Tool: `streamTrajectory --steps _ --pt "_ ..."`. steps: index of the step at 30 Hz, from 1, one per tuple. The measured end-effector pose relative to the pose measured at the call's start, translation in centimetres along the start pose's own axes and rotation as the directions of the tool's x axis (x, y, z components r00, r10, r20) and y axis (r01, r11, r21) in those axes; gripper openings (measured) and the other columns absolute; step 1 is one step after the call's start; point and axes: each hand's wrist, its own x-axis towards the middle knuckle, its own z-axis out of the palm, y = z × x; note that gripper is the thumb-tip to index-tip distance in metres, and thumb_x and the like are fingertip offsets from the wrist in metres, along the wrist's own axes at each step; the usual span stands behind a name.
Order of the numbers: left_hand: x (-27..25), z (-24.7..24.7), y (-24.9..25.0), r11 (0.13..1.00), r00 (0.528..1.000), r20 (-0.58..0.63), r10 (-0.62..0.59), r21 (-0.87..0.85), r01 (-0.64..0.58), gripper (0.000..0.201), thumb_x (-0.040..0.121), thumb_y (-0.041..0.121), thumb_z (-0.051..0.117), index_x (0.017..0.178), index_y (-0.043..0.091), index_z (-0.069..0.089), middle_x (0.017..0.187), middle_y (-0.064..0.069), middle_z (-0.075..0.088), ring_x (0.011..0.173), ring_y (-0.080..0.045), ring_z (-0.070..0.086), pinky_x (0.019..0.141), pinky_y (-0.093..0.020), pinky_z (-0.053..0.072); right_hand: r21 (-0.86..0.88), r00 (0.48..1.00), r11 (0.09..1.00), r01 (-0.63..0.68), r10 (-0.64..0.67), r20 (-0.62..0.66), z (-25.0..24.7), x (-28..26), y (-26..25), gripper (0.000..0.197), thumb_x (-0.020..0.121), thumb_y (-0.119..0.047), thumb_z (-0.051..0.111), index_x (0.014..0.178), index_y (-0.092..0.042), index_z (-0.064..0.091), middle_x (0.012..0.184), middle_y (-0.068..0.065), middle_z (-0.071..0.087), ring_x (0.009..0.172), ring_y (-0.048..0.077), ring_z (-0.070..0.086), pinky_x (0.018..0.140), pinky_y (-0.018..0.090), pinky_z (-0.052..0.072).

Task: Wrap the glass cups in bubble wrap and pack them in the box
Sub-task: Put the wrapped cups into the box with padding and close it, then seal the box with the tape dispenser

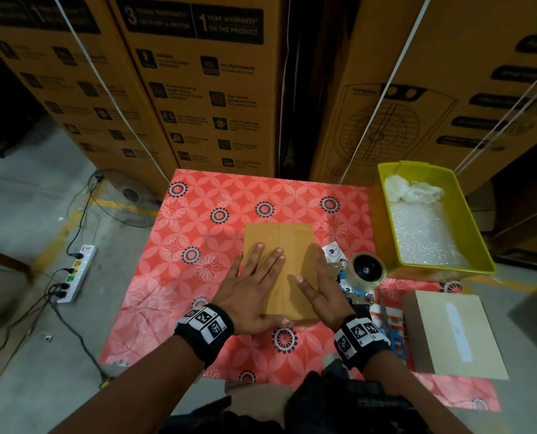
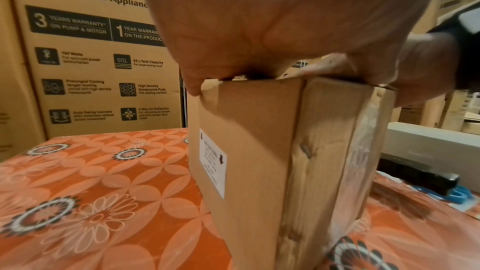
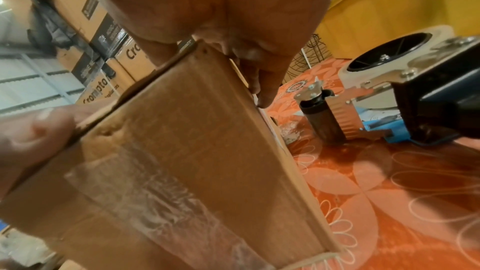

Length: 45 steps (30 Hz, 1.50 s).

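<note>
A small brown cardboard box point(image 1: 292, 239) stands on the red flowered tablecloth point(image 1: 198, 277) with its top flaps down. My left hand point(image 1: 254, 277) lies flat on the left flap, fingers straight. My right hand point(image 1: 317, 283) presses the right flap, thumb on top and fingers reaching along the right edge. The left wrist view shows the box point(image 2: 249, 151) upright under the left palm point(image 2: 259, 28), a white label on its side. The right wrist view shows old clear tape on the box point(image 3: 182, 141) under the right palm point(image 3: 221, 7). No glass cups are visible.
A tape dispenser point(image 1: 366, 272) lies just right of the box. A yellow tray point(image 1: 386, 170) at back right holds bubble wrap point(image 1: 423, 233). A pale closed box point(image 1: 455, 336) sits at front right. Big cartons wall the back; a power strip point(image 1: 76, 274) lies on the floor.
</note>
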Motion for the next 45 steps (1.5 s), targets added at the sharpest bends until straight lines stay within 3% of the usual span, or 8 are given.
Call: streamTrajectory --steps 8,13,19,25,30,34,38,45 --pt "0.1 0.7 -0.2 0.997 0.993 -0.092 0.069 0.053 -0.064 0.128 0.084 0.1 0.027 0.167 0.012 -0.015 0.176 -0.005 -0.019 0.161 -0.026 -0.023 0.13 -0.06 0.002 -0.211 0.958 0.969 0.13 -0.068 0.278 -3.2 -1.5 -0.1 0.155 0.062 -0.078 0.086 0.165 -0.032 -0.02 0.173 -0.01 -0.025 0.161 0.012 -0.015 0.132 0.042 0.016" --pt "0.2 1.0 -0.1 0.996 0.992 -0.109 0.065 0.072 -0.057 0.124 0.086 0.098 0.024 0.168 0.012 -0.011 0.177 -0.006 -0.016 0.162 -0.027 -0.022 0.129 -0.06 0.002 -0.249 0.944 0.95 0.191 -0.109 0.31 -3.6 -0.8 0.4 0.15 0.06 -0.076 0.088 0.163 -0.046 -0.017 0.173 -0.006 -0.026 0.162 0.02 -0.011 0.126 0.05 0.032" --pt "-0.3 1.7 -0.1 0.999 0.984 -0.178 0.006 0.05 0.003 0.116 0.092 0.091 0.028 0.169 0.011 -0.004 0.178 -0.009 -0.01 0.163 -0.03 -0.015 0.129 -0.063 0.005 -0.126 0.929 0.978 0.169 -0.115 0.353 -3.2 0.3 -0.1 0.142 0.068 -0.055 0.095 0.165 -0.047 -0.008 0.171 -0.016 -0.027 0.155 -0.002 -0.023 0.127 0.031 0.017" --pt "-0.2 1.9 0.3 0.99 0.974 -0.177 -0.141 0.007 0.144 0.108 0.098 0.082 0.023 0.168 0.005 -0.002 0.176 -0.019 -0.012 0.161 -0.039 -0.018 0.127 -0.068 0.002 0.051 0.941 0.994 0.098 -0.109 0.321 -2.2 1.3 -1.0 0.118 0.078 -0.023 0.094 0.162 -0.052 0.016 0.175 -0.011 0.012 0.161 0.011 0.015 0.128 0.044 0.031" --pt "0.3 2.1 0.8 0.99 0.978 -0.16 -0.134 0.012 0.138 0.109 0.098 0.078 0.023 0.166 -0.004 -0.003 0.172 -0.028 -0.014 0.161 -0.04 -0.021 0.13 -0.061 0.002 0.126 0.997 0.992 -0.003 0.013 -0.077 -5.2 -2.3 1.3 0.059 0.084 0.002 0.084 0.13 -0.029 0.066 0.122 0.0 0.075 0.101 0.012 0.074 0.09 0.045 0.063" --pt "0.4 2.2 0.8 0.99 0.973 -0.186 -0.137 0.011 0.142 0.117 0.096 0.087 0.018 0.165 -0.005 0.0 0.173 -0.028 -0.011 0.162 -0.039 -0.016 0.131 -0.059 0.003 -0.049 0.791 0.926 -0.374 0.29 -0.539 -8.0 -7.4 6.7 0.027 0.082 -0.013 0.084 0.102 -0.018 0.067 0.095 0.007 0.074 0.089 0.032 0.074 0.08 0.038 0.055" --pt "0.6 2.6 0.8 0.989 0.971 -0.189 -0.146 0.01 0.151 0.113 0.097 0.085 0.015 0.166 -0.003 -0.004 0.173 -0.026 -0.014 0.162 -0.038 -0.018 0.131 -0.059 0.003 0.034 0.763 0.786 -0.617 0.608 -0.221 -6.8 -8.9 12.7 0.079 0.06 -0.071 0.09 0.106 -0.012 0.066 0.088 0.003 0.072 0.083 0.027 0.073 0.081 0.049 0.062" --pt "0.8 2.4 0.8 0.988 0.971 -0.192 -0.143 0.025 0.15 0.11 0.098 0.083 0.014 0.166 -0.003 -0.004 0.173 -0.028 -0.013 0.161 -0.04 -0.017 0.13 -0.061 0.003 0.263 0.744 0.713 -0.65 0.667 0.029 -5.3 -5.6 11.4 0.027 0.086 -0.022 0.087 0.096 0.0 0.075 0.079 0.013 0.077 0.069 0.025 0.074 0.069 0.038 0.064"
